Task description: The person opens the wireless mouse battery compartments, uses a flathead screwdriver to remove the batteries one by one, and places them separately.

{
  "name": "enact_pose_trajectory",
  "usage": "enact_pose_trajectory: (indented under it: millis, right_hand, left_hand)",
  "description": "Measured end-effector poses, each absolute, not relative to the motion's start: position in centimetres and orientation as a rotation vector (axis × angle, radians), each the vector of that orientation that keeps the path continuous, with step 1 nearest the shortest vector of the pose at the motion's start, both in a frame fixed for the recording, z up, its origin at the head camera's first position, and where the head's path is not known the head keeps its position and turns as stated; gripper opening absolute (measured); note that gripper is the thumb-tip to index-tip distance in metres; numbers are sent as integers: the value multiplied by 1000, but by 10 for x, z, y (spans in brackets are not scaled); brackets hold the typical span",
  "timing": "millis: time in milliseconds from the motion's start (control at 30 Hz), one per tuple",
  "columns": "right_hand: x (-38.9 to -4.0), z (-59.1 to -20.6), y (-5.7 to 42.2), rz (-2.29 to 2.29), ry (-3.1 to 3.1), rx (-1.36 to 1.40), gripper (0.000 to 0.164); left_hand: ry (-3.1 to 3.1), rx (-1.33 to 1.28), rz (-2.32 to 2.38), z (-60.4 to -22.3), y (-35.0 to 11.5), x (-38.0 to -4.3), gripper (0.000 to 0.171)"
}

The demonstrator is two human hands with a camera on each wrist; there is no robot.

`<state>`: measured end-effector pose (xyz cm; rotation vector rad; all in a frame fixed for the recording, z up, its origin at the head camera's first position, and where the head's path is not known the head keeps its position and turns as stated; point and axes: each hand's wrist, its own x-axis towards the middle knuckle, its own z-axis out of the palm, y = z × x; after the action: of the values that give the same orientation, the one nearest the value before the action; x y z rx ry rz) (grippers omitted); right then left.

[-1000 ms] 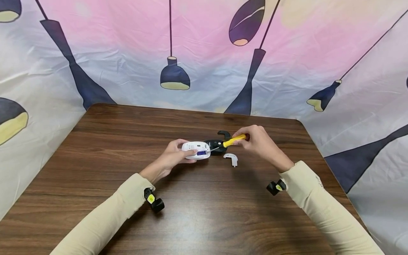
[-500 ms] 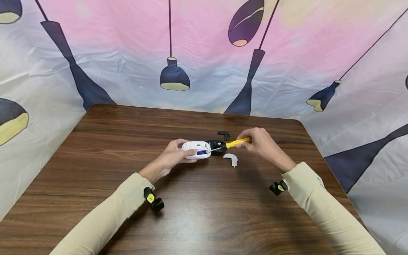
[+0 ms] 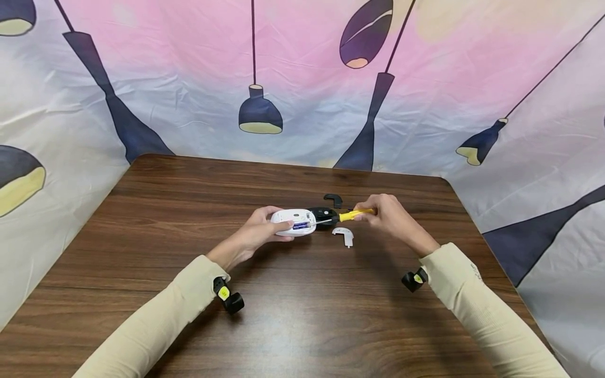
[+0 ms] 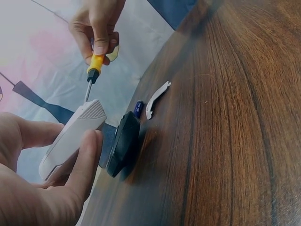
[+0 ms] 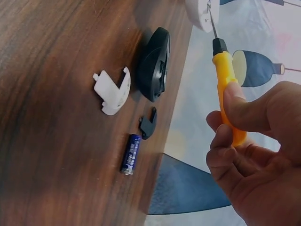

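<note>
My left hand (image 3: pixel 257 231) grips a white computer mouse (image 3: pixel 279 219), its underside turned up and a blue battery (image 3: pixel 301 226) showing in the compartment. The thumb lies across the near side of the mouse. In my right hand (image 3: pixel 389 218) is a yellow-handled screwdriver (image 3: pixel 352 214), pinched between thumb and fingers. Its metal shaft (image 4: pixel 88 92) slants to the battery end of the mouse, where the tip is hidden in the left wrist view. Just behind the white mouse, a black mouse (image 5: pixel 153 66) lies on the table.
On the wooden table (image 3: pixel 283 315), a white curved battery cover (image 5: pixel 112 92) and a black curved cover (image 5: pixel 148 125) lie near the black mouse. A loose blue battery (image 5: pixel 130 154) rests beside the black cover. A printed cloth (image 3: pixel 198 79) hangs behind the table's far edge.
My right hand has shifted slightly right and toward me, and the screwdriver handle now lies flatter. The left hand keeps its grip on the white mouse almost in place.
</note>
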<state>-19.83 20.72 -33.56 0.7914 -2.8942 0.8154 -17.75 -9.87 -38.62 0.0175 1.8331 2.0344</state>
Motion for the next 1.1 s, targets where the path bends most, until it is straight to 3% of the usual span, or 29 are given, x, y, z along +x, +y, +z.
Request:
enact_pose_trajectory:
  millis: [1100]
  right_hand:
    - [-193,-381,224,1338,-2914,683,20]
  left_hand:
    - [1744,69,2009,-383,-98,-175,53]
